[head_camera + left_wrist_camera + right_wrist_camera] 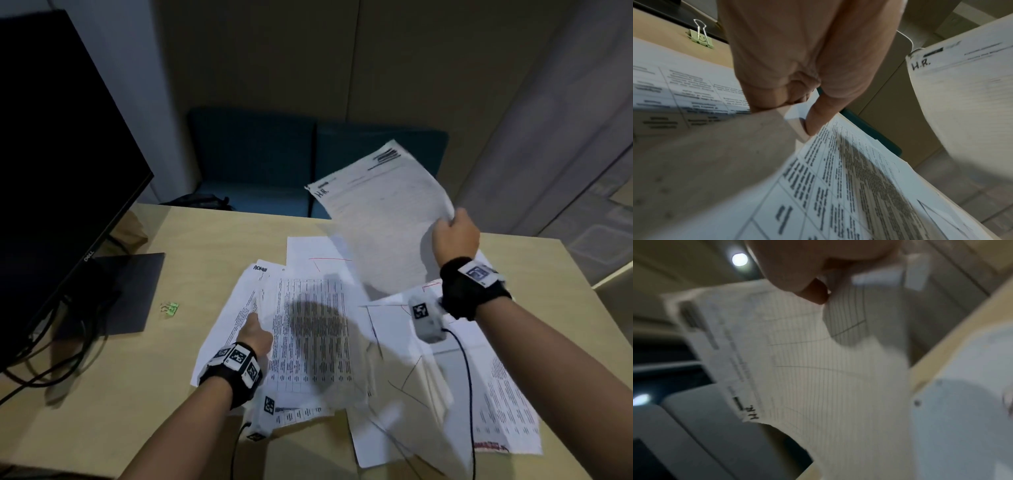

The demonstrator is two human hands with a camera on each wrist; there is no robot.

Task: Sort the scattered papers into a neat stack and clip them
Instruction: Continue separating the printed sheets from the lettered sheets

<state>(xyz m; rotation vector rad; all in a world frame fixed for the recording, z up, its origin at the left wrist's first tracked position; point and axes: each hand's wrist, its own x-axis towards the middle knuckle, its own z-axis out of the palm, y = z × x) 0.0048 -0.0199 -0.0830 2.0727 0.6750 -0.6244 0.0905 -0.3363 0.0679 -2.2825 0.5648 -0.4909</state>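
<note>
Loose printed sheets (pixel 445 377) lie spread over the wooden desk (pixel 102 428). My right hand (pixel 454 236) pinches the edge of a lined form marked "H.R." (pixel 380 212) and holds it in the air above the pile; the lined form (pixel 828 378) fills the right wrist view and the same form (pixel 962 89) shows at the right of the left wrist view. My left hand (pixel 255 332) grips the left edge of a thin bundle topped by a table-printed sheet (pixel 308 335); its thumb (pixel 818 116) presses on that sheet (pixel 849 186). A green binder clip (pixel 170 308) lies left of the papers, seen too as the clip (pixel 701 36).
A dark monitor (pixel 51 171) on a flat black stand (pixel 113 291) with cables fills the left side. Teal seats (pixel 308 164) stand behind the desk's far edge. Bare wood shows at the front left.
</note>
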